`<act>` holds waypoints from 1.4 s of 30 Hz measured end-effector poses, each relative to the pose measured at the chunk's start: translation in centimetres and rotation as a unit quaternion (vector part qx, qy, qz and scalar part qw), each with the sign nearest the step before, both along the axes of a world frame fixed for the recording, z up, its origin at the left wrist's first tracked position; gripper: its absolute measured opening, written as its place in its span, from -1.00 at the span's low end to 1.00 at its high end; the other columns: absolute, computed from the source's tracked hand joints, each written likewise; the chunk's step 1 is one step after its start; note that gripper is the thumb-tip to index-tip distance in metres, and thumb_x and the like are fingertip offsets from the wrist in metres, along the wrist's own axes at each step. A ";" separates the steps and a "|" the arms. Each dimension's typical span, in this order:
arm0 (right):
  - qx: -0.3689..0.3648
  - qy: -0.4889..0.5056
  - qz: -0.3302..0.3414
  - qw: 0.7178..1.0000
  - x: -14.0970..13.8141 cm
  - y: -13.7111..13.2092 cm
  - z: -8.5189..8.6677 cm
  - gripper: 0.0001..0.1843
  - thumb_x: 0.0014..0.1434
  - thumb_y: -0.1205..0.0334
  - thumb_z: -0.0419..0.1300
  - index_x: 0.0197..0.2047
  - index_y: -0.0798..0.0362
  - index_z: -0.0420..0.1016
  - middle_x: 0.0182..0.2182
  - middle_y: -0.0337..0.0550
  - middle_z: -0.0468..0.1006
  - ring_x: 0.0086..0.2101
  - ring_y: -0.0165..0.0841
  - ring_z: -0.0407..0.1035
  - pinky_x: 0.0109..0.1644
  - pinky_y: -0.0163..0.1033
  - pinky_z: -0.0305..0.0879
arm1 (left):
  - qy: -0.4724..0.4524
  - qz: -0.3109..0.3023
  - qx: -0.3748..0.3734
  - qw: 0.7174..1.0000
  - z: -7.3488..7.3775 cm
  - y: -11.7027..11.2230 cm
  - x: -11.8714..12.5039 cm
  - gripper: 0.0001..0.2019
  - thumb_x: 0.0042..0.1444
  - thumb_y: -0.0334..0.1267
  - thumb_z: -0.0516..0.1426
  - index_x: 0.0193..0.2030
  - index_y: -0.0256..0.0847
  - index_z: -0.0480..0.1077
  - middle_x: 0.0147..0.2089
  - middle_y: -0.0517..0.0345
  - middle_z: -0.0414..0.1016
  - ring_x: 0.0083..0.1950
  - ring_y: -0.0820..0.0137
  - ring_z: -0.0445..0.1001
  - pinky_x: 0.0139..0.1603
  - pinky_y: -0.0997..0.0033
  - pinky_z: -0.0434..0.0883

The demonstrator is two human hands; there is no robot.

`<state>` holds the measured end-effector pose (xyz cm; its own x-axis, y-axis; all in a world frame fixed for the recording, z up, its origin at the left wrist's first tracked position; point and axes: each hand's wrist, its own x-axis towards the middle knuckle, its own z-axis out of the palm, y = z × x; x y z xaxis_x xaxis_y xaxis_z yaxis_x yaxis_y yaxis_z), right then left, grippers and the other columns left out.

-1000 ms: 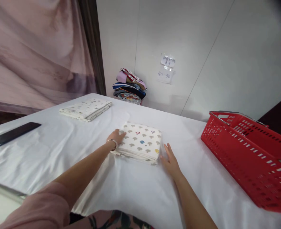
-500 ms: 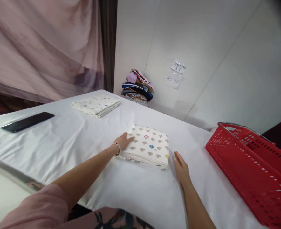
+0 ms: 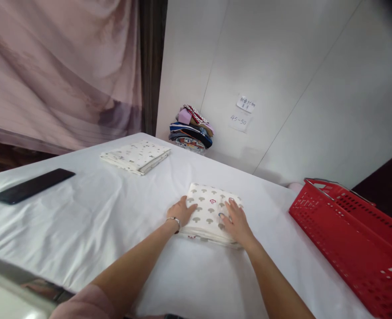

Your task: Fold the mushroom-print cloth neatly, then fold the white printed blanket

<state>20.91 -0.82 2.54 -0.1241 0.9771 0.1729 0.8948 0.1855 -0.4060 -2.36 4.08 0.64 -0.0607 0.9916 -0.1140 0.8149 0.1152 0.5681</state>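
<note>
In front of me on the white-covered table lies a folded white cloth [image 3: 205, 212] printed with grey mushrooms and a few coloured ones. My left hand [image 3: 182, 212], with a bracelet at the wrist, rests along the cloth's left edge, thumb on top and fingers stretched out. Over the right part of the cloth lies my right hand [image 3: 237, 221], its fingers spread on the upper face. It hides some of the print there. Neither hand grips the cloth.
A second folded printed cloth [image 3: 136, 156] lies farther back on the white table [image 3: 116, 221]. At the left is a flat black object [image 3: 33, 185]. A red perforated basket [image 3: 345, 239] stands at the right. Beyond the table sits a pile of folded fabrics [image 3: 192, 128] by the wall.
My right hand has moved left from beside the cloth onto its top. My left hand stays at the left edge. The view has shifted slightly.
</note>
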 end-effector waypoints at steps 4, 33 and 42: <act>-0.070 -0.103 0.002 0.992 -0.8 0.2 -1.8 -0.42 0.22 -0.02 -0.14 0.25 0.02 0.06 0.27 -0.16 -0.06 0.25 -0.26 -0.26 0.27 -0.01 -0.35 | -0.010 -0.005 0.002 1.000 -0.2 0.0 -0.2 -0.36 0.05 0.17 -0.07 0.18 -0.18 0.10 -0.02 -0.10 0.44 -0.01 0.13 0.41 -0.08 0.23 0.30; -0.073 -0.117 -0.089 0.986 -2.8 7.4 -1.2 -0.43 0.25 -0.01 -0.19 0.27 0.00 -0.03 0.29 -0.09 -0.15 0.26 -0.26 -0.32 0.24 0.00 -0.32 | -0.025 -0.033 0.000 0.999 -0.6 0.3 -0.2 -0.37 0.06 0.15 -0.06 0.19 -0.16 0.07 0.02 -0.08 0.41 0.01 0.13 0.39 -0.06 0.24 0.27; -0.089 -0.137 -0.083 0.983 -3.5 7.9 -1.7 -0.44 0.25 -0.01 -0.20 0.26 -0.01 0.00 0.29 -0.08 -0.13 0.25 -0.23 -0.28 0.23 0.04 -0.33 | -0.017 -0.030 0.001 0.999 -0.8 0.4 -0.1 -0.39 0.06 0.14 -0.06 0.18 -0.15 0.08 -0.01 -0.09 0.43 0.00 0.15 0.40 -0.08 0.26 0.28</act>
